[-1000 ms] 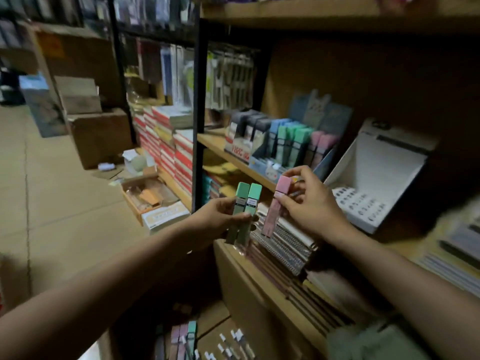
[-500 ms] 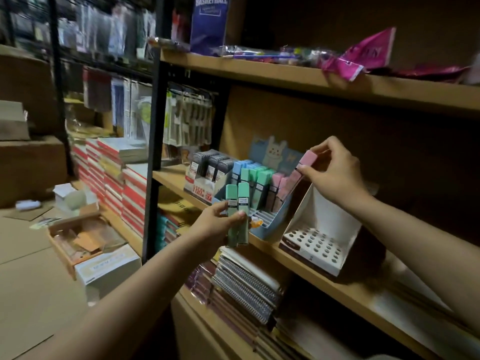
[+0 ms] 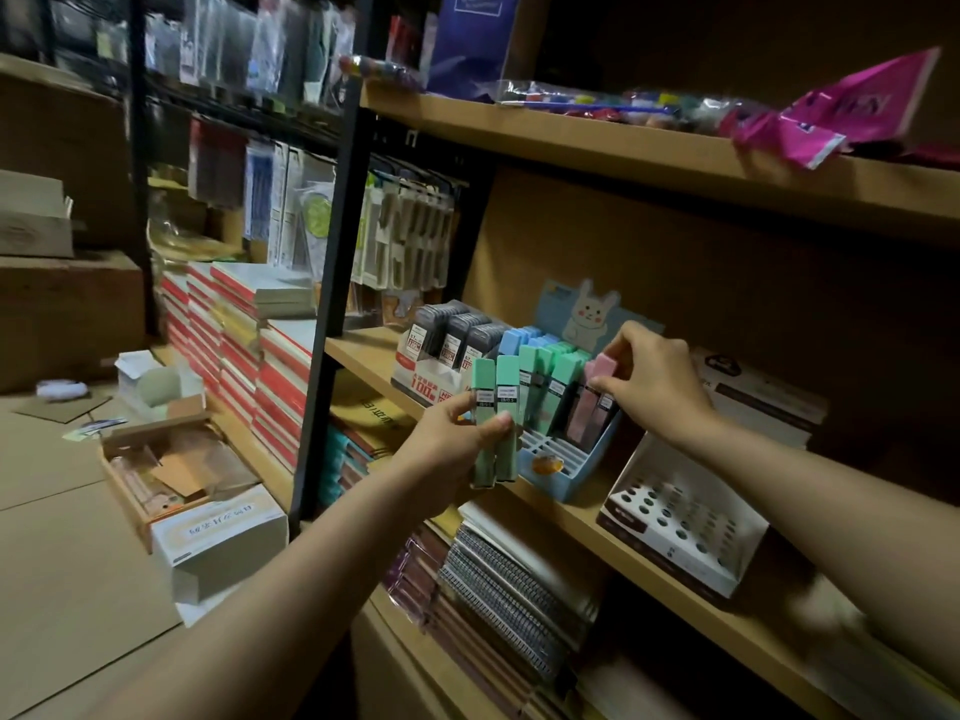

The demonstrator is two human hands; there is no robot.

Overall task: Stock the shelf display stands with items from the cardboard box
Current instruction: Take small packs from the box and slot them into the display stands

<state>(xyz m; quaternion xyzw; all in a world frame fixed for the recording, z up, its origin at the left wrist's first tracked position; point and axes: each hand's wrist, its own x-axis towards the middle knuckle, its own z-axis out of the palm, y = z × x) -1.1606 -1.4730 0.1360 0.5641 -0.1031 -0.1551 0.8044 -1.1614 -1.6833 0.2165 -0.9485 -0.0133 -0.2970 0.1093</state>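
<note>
My left hand (image 3: 452, 439) grips two green lead cases (image 3: 496, 407) upright, just in front of the blue display stand (image 3: 571, 459) with a rabbit card on the middle shelf. My right hand (image 3: 649, 376) pinches the top of a pink case (image 3: 600, 368) that stands in the stand's right-hand slots, next to another pink one. Rows of blue and green cases (image 3: 545, 371) fill the stand's left and middle; its front slots are bare. The cardboard box (image 3: 156, 470) with stock lies on the floor at the left.
A white stand with round holes (image 3: 680, 522) sits right of the blue one. A stand of dark cases (image 3: 441, 350) sits to its left. Spiral notebooks (image 3: 509, 579) lie on the lower shelf. Stacked books (image 3: 249, 345) and a black upright post (image 3: 337, 283) stand to the left.
My right hand has carried the pink case from in front of me up to the blue stand and lowered it into the right slots. My left hand still holds the two green cases.
</note>
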